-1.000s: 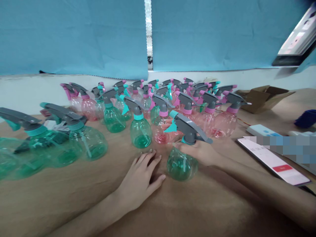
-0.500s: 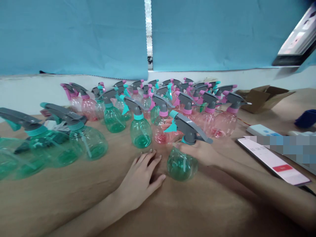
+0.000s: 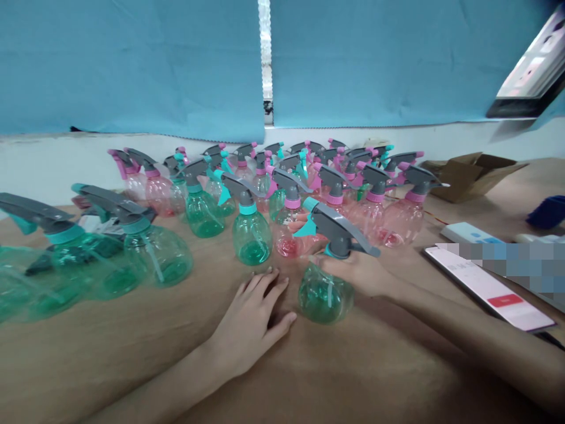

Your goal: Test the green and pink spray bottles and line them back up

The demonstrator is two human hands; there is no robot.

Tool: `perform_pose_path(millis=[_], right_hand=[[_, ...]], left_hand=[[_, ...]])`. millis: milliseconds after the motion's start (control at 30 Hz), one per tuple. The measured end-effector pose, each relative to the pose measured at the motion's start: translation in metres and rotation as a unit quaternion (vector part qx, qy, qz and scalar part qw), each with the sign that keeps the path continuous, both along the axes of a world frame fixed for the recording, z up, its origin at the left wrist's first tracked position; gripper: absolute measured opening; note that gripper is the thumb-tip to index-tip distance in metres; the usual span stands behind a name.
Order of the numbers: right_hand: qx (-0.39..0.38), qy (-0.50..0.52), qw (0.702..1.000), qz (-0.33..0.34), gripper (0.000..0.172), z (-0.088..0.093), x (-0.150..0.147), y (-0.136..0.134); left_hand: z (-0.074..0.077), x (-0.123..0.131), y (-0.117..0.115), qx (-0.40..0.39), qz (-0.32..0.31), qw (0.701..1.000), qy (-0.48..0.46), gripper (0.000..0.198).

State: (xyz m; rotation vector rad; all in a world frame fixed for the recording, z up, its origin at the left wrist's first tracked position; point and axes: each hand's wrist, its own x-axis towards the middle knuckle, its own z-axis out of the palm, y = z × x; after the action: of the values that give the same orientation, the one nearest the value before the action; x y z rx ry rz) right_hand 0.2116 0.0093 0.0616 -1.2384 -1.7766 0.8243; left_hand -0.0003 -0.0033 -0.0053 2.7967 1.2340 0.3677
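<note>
A green spray bottle with a grey and turquoise trigger head stands upright at the middle right. My right hand is closed round its neck from behind, and the bottle hides part of the fingers. Flat on the tabletop lies my left hand, fingers spread, to the left of that bottle and apart from it. Just beyond the left fingertips is another green spray bottle. A pink spray bottle stands behind my right hand's fingers.
Several pink and green spray bottles crowd the back of the wooden table. More green bottles stand at left. On the right are a phone, a white box and an opened cardboard box. Blue curtains hang behind.
</note>
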Motion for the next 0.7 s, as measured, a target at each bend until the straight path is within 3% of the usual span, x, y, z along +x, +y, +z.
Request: perform_pose_path(millis=[333,433,700], right_hand=[[0.031,0.007,0.999,0.041,0.013,-0.0018,0.0035,0.0006],[0.036,0.023,0.999,0.026,0.023,0.0002,0.0031,-0.0007],[0.023,0.044,0.998,0.027,0.023,0.0054,0.0014,-0.0028]], left_hand=[[0.0010,0.0003,0.0002,-0.006,0.003,1.000,0.003,0.049],[0.0016,0.0006,-0.0003,-0.006,0.003,1.000,-0.001,0.048],[0.0014,-0.0002,-0.0001,-0.006,0.002,1.000,-0.007,0.048]])
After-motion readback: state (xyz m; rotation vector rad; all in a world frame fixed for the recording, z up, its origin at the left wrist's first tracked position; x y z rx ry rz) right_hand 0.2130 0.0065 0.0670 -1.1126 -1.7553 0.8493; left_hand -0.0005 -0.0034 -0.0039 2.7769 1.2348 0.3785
